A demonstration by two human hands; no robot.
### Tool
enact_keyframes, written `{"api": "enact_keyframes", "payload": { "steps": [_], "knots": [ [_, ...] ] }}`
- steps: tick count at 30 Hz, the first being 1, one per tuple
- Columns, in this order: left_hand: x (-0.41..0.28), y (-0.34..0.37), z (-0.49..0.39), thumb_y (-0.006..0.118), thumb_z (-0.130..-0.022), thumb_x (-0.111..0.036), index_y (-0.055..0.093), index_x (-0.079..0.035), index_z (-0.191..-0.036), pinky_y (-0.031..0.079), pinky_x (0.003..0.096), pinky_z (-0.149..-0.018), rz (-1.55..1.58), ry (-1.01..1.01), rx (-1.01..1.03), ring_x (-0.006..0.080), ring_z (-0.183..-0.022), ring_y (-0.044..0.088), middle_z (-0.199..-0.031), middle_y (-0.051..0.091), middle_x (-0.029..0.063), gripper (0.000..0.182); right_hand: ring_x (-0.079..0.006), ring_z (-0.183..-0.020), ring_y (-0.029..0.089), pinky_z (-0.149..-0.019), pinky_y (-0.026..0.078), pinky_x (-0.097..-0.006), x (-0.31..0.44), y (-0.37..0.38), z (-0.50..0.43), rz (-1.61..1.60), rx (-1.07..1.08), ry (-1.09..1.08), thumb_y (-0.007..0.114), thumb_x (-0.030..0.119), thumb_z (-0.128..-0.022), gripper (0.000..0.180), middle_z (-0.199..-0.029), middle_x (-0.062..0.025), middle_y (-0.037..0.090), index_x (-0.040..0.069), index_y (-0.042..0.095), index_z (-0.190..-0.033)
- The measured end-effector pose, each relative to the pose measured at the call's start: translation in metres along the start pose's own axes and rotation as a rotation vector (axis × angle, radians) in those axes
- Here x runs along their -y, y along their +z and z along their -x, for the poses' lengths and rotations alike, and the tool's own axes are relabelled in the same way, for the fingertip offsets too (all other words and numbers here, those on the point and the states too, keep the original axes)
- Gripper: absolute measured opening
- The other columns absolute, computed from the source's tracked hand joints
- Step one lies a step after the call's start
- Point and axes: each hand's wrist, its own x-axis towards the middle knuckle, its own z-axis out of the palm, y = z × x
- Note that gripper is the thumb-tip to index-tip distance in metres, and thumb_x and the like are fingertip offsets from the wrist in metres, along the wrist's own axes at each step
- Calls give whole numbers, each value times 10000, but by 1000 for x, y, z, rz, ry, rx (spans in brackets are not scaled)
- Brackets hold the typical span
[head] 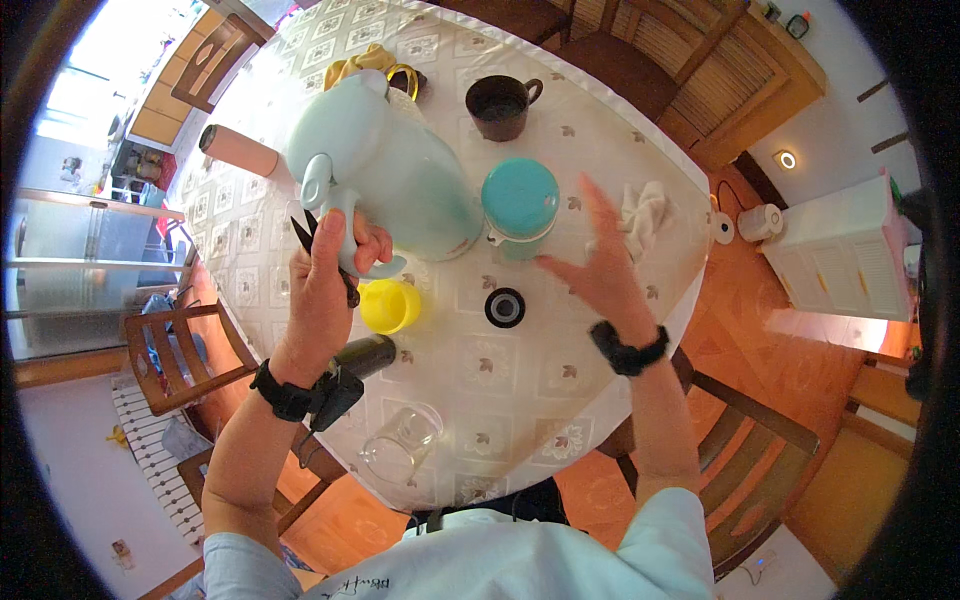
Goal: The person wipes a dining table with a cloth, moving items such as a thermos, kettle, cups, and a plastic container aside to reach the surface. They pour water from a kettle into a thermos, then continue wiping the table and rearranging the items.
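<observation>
My left hand (322, 262) grips the handle of a large pale green thermos jug (420, 172), which leans over the table. Behind that hand, a dark pointed tool (302, 231) sticks out on both sides; whether the hand also holds it is unclear. My right hand (600, 270), fingers spread and slightly blurred, is over the cloth, right of a jar with a turquoise lid (521, 196). A black round cap (505, 308) lies between the hands, with a yellow cup (390, 306) to its left. Nearer me, a clear glass (403, 442) lies on its side.
On the patterned tablecloth (487, 397) are a dark brown mug (501, 109), a pink cylinder (240, 151), a crumpled white cloth (645, 214), a yellow cloth (360, 66) and a dark cylinder (366, 355). Wooden chairs (757, 450) stand around the table.
</observation>
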Motion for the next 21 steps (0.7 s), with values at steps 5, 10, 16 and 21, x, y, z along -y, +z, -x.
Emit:
{"api": "enact_keyframes", "payload": {
  "steps": [5,10,16,21],
  "knots": [
    [0,-1,1,383,-1026,-436,436,-84,-767,384,317,-788,4,-7,13,171,-775,501,-674,417,-3,440,-394,-1414,214,-1160,189,-487,-76,-27,27,523,122,294,705,244,-812,704,-1486,-237,311,68,406,-1424],
    [-1,-1,2,371,-1027,-439,437,-82,-768,382,320,-789,-38,-11,10,173,-769,498,-673,412,-2,446,-382,-1395,276,-1136,289,-424,-111,15,-17,239,293,-47,633,88,-828,587,-1466,-211,357,65,447,-1384],
    [4,-5,1,385,-1024,-438,455,-85,-803,378,342,-804,10,-23,-3,189,-745,478,-661,422,9,423,-368,-1377,329,-1112,350,-412,-127,26,-94,169,209,-15,588,3,-825,508,-1427,-201,416,19,487,-1323],
    [6,-9,1,385,-1025,-428,450,-83,-814,389,360,-813,-33,5,2,191,-735,468,-628,399,5,410,-346,-1344,386,-1095,374,-403,-137,-10,-112,236,-24,344,590,43,-850,433,-1400,-173,460,8,523,-1277]
  ]
}}
